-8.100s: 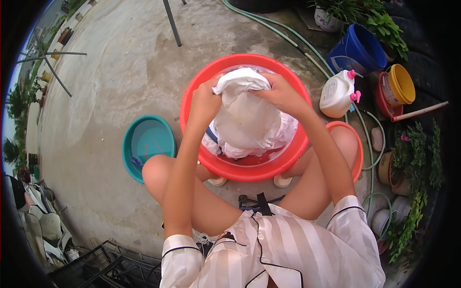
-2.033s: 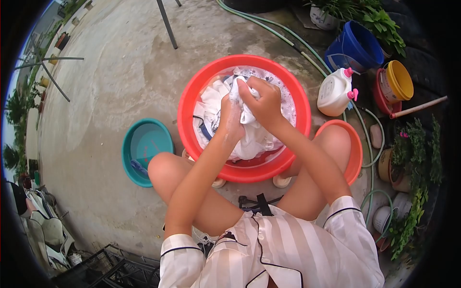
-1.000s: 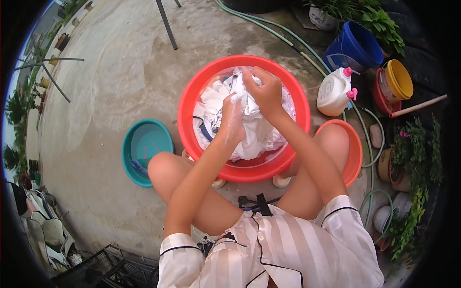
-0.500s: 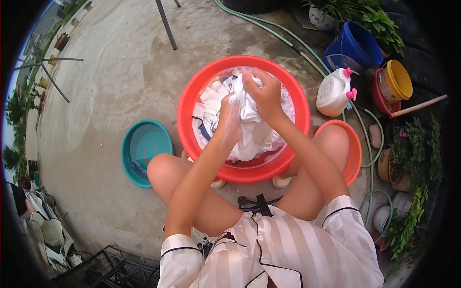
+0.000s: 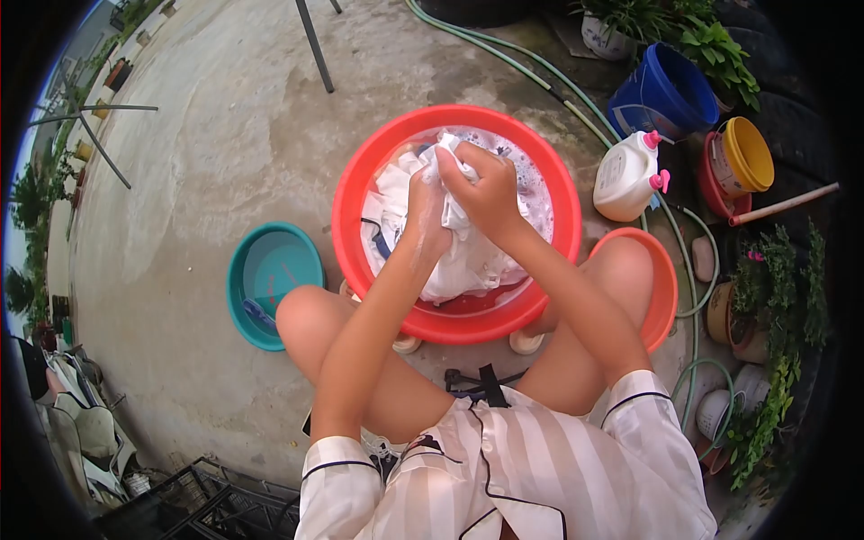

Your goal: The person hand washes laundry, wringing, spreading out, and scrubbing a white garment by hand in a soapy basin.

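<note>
White cloth point(image 5: 468, 261) with dark trim lies bunched in sudsy water inside a big red basin point(image 5: 562, 220) between the knees. Over the basin, my left hand point(image 5: 427, 211) is closed on a raised part of the cloth, with foam on the wrist. My right hand point(image 5: 483, 191) grips the same part from the other side, fingers curled and close to my left hand. A bit of cloth sticks up between the two hands. The left fingers are partly hidden.
Left of the red basin is a teal basin point(image 5: 274, 252) with water and a small blue item. On the right stand an orange basin point(image 5: 664, 288), a white jug point(image 5: 623, 180) with pink caps, a blue bucket point(image 5: 661, 94), a yellow bucket point(image 5: 749, 155) and a green hose point(image 5: 711, 225).
Both hands have drawn closer together. The right hand has moved slightly down and left, and less cloth shows between them. More suds show at the basin's upper right.
</note>
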The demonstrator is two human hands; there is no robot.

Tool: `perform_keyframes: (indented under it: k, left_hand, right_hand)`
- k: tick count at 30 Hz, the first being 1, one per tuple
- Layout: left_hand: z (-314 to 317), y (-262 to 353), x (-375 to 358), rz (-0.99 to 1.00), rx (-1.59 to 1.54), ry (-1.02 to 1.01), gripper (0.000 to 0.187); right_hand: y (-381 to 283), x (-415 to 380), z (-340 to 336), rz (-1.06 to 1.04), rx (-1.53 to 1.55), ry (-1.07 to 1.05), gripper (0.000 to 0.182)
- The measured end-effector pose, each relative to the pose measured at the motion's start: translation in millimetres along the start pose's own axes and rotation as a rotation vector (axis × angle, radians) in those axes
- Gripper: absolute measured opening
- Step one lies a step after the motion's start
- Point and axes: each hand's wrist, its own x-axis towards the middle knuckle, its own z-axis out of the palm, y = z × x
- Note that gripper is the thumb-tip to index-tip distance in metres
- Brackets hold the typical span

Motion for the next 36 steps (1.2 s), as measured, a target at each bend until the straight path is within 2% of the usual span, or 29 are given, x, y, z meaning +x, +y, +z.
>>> perform_keyframes:
  k: [2,5,6,9,10,12,13,14,17,18,21,22,25,26,28,30,33,34,36]
  left_hand:
    - [-1,-8,1,-0.023,0.047,0.013,0.022]
    - [0,-5,0,-0.009,0.063,0.024,0.022]
    - [-3,-5,5,0.007,0.013,0.028,0.019]
    - [-68,-13,58,-0.065,-0.27,-0.273,0.016]
    - [-69,-10,63,0.007,-0.094,-0.272,0.013]
    - [-71,-14,62,0.018,-0.134,-0.256,0.014]
    - [-57,-9,51,0.023,-0.153,-0.249,0.014]
    - [-43,-9,34,-0.008,-0.162,-0.108,0.015]
    - [-5,-9,4,0.029,0.068,0.059,0.017]
    - [-7,-13,2,0.069,0.158,0.006,0.019]
    - [-7,-11,3,0.054,0.093,-0.008,0.019]
    - [-6,-7,4,0.06,0.091,0.031,0.017]
    - [-69,-11,56,-0.022,-0.172,-0.21,0.014]
    - [-64,-4,53,-0.01,-0.002,-0.154,0.011]
    - [-53,-9,42,0.178,0.252,-0.096,0.012]
    - [-35,-11,22,0.073,-0.012,-0.066,0.015]
    - [-4,-8,-2,0.023,0.078,0.069,0.019]
    - [1,-9,-12,0.118,0.197,-0.016,0.02]
    - [1,-8,-8,0.105,0.161,0.024,0.02]
  right_hand:
    - [12,12,-6,0.302,0.134,0.059,0.03]
    - [8,4,-6,0.149,-0.029,0.031,0.03]
    - [1,-4,-5,0.017,-0.062,0.003,0.03]
    - [-19,-28,-2,-0.413,-0.095,-0.231,0.029]
    - [-19,-29,-1,-0.436,-0.104,-0.25,0.028]
    - [-17,-32,0,-0.481,-0.124,-0.291,0.027]
    - [-15,-28,1,-0.368,-0.096,-0.209,0.026]
    - [-11,-19,1,-0.256,-0.067,-0.127,0.026]
    - [13,7,-3,0.151,0.055,0.017,0.025]
    - [16,12,-5,0.3,0.101,0.049,0.024]
    - [6,6,-6,0.176,0.059,0.082,0.027]
    - [3,-2,-6,0.057,-0.029,0.016,0.031]
    - [-19,-29,-2,-0.394,-0.078,-0.227,0.033]
    - [-20,-30,-2,-0.415,-0.089,-0.24,0.032]
    - [-21,-30,-3,-0.456,-0.11,-0.265,0.031]
    - [-14,-19,-2,-0.238,-0.053,-0.111,0.029]
    - [11,8,-4,0.156,0.064,0.016,0.026]
    - [16,12,-5,0.299,0.108,0.041,0.025]
    - [13,9,-4,0.247,0.079,0.06,0.026]
